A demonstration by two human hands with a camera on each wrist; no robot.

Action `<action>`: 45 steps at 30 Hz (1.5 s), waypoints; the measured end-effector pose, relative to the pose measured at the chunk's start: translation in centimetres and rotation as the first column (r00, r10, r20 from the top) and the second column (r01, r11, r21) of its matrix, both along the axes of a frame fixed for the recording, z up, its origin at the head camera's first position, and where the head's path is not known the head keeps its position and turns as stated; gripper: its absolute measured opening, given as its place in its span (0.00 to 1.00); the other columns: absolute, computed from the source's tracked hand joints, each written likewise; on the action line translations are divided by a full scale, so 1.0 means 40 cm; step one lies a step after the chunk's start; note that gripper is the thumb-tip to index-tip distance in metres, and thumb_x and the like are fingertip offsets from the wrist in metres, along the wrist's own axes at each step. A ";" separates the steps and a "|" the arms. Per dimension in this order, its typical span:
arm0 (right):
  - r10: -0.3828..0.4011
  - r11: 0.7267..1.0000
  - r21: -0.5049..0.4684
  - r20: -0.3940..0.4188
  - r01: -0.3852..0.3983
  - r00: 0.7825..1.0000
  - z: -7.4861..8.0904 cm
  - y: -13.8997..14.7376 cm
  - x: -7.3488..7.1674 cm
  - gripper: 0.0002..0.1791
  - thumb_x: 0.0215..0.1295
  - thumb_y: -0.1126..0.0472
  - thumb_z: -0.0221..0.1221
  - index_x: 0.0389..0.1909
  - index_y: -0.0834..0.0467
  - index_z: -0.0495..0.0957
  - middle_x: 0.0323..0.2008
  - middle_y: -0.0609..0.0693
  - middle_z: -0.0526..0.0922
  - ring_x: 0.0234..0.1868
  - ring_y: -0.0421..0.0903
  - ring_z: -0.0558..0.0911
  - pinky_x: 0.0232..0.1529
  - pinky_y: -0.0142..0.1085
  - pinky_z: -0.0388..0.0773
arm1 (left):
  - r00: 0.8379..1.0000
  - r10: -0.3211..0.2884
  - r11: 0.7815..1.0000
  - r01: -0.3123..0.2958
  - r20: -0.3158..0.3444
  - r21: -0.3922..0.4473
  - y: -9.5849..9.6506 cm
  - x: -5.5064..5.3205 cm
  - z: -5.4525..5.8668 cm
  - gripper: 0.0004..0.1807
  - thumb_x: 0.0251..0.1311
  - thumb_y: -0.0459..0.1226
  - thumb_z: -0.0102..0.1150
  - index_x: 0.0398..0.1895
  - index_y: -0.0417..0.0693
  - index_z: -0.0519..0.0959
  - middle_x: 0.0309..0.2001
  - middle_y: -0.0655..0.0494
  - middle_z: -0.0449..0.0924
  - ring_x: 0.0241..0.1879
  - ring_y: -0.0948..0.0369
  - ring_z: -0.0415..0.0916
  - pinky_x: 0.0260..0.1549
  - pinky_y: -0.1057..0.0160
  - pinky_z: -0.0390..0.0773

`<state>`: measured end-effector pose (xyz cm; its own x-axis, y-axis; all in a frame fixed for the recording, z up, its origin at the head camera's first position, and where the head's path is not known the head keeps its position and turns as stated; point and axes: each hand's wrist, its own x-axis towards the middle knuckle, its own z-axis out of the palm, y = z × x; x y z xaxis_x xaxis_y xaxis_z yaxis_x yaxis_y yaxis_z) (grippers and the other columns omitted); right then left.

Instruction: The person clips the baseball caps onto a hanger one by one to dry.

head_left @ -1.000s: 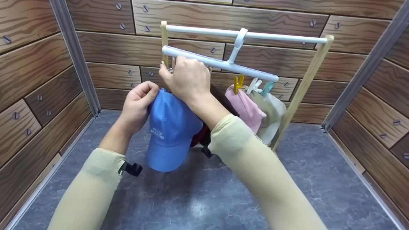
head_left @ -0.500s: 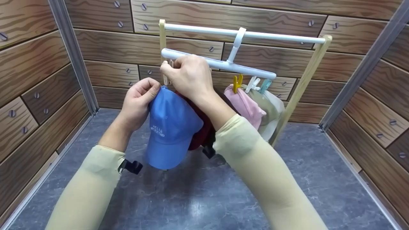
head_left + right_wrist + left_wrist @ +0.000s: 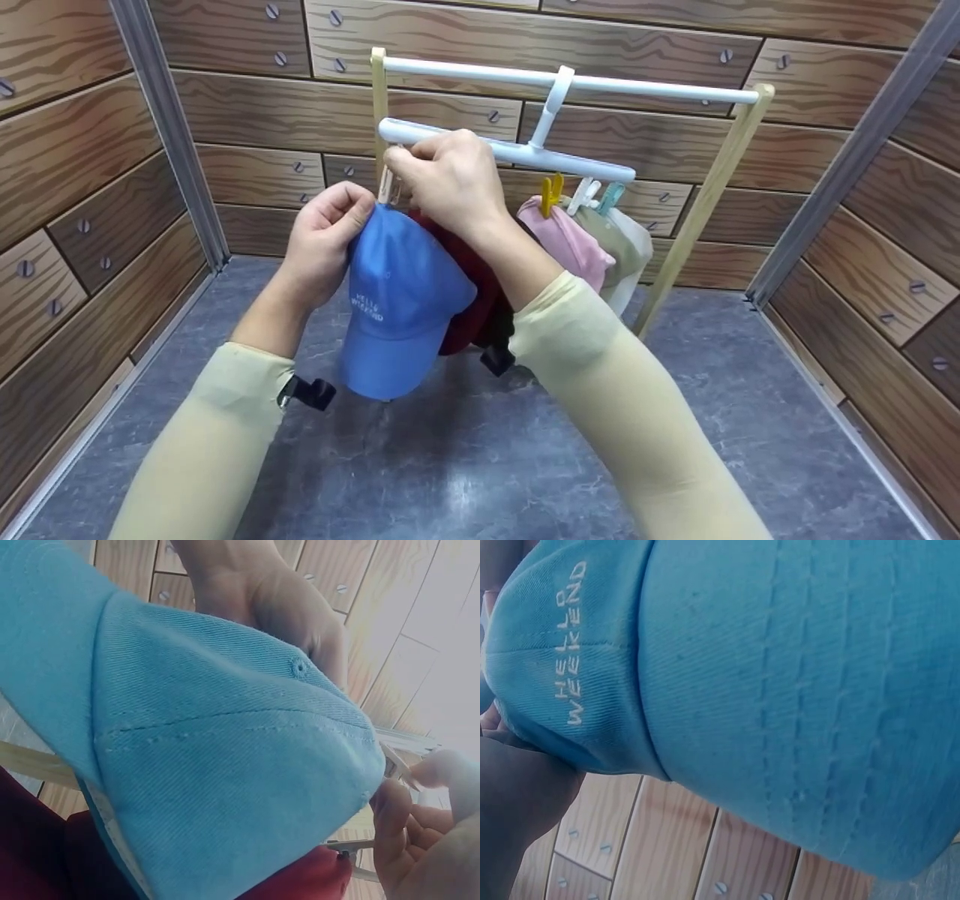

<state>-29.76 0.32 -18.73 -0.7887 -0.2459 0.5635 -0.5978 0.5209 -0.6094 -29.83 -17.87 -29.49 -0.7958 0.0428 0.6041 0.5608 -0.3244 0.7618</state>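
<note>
A blue baseball cap (image 3: pixel 401 292) with white "HELLO WEEKEND" lettering hangs brim down under the left end of the white hanger (image 3: pixel 517 152). My left hand (image 3: pixel 324 238) pinches the top of its crown between thumb and fingers. Just above, my right hand (image 3: pixel 459 180) pinches a pale clothespin (image 3: pixel 387 186), whose lower end meets the cap's top. In the right wrist view, thumb and fingers of the right hand (image 3: pixel 431 829) close on that clip beside the crown (image 3: pixel 240 742). Whether the clip's jaws bite the fabric is hard to tell.
Behind the blue cap hangs a dark red cap (image 3: pixel 463 322). Further right, a pink cap (image 3: pixel 566 244), a khaki cap (image 3: pixel 611 247) and a whitish cap (image 3: pixel 634 236) hang from yellow, white and teal clips. A wooden-legged rack (image 3: pixel 705 210) carries the hanger.
My right hand has shifted slightly right and the pale clothespin has come down onto the cap's top. The hanger's right end and its caps have moved a little left. My left hand stays on the crown.
</note>
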 end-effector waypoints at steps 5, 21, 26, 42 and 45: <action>0.032 0.999 -0.041 0.050 -0.030 0.998 0.002 0.007 0.005 0.22 0.75 0.54 0.66 0.17 0.51 0.89 0.16 0.46 0.85 0.18 0.41 0.84 0.20 0.31 0.75 | 0.999 0.044 0.999 -0.044 -0.006 -0.009 0.007 0.005 0.006 0.11 0.82 0.27 0.54 0.39 0.43 0.83 0.31 0.56 0.79 0.30 0.64 0.76 0.29 0.69 0.76; 0.038 0.999 -0.029 0.057 -0.037 0.998 0.002 0.021 0.022 0.21 0.75 0.54 0.65 0.19 0.51 0.92 0.17 0.45 0.86 0.20 0.41 0.86 0.23 0.32 0.78 | 0.996 0.093 0.995 -0.093 0.012 0.036 0.018 0.012 0.009 0.10 0.82 0.27 0.56 0.38 0.44 0.82 0.31 0.56 0.80 0.29 0.65 0.76 0.29 0.69 0.76; 0.055 0.998 -0.019 0.065 -0.054 0.996 -0.003 0.027 0.022 0.20 0.76 0.53 0.65 0.21 0.50 0.93 0.18 0.45 0.87 0.20 0.41 0.87 0.23 0.32 0.78 | 0.995 0.104 0.994 -0.104 0.014 0.038 0.022 0.013 0.012 0.10 0.82 0.27 0.56 0.38 0.44 0.82 0.31 0.56 0.80 0.29 0.64 0.76 0.29 0.69 0.76; 0.034 0.999 0.027 0.058 -0.036 0.998 -0.013 0.036 0.021 0.21 0.76 0.48 0.67 0.20 0.48 0.90 0.17 0.41 0.83 0.22 0.38 0.81 0.27 0.33 0.71 | 0.983 0.185 0.979 -0.186 0.021 0.084 0.053 0.012 0.023 0.09 0.82 0.28 0.57 0.39 0.43 0.82 0.32 0.55 0.80 0.29 0.64 0.78 0.29 0.68 0.79; 0.033 0.999 0.027 0.053 -0.035 0.998 -0.020 0.038 0.020 0.20 0.76 0.46 0.68 0.22 0.48 0.91 0.17 0.40 0.81 0.24 0.38 0.79 0.28 0.33 0.70 | 0.986 0.163 0.982 -0.165 0.022 0.093 0.053 0.011 0.020 0.10 0.83 0.28 0.56 0.38 0.44 0.82 0.32 0.55 0.80 0.30 0.64 0.79 0.29 0.68 0.79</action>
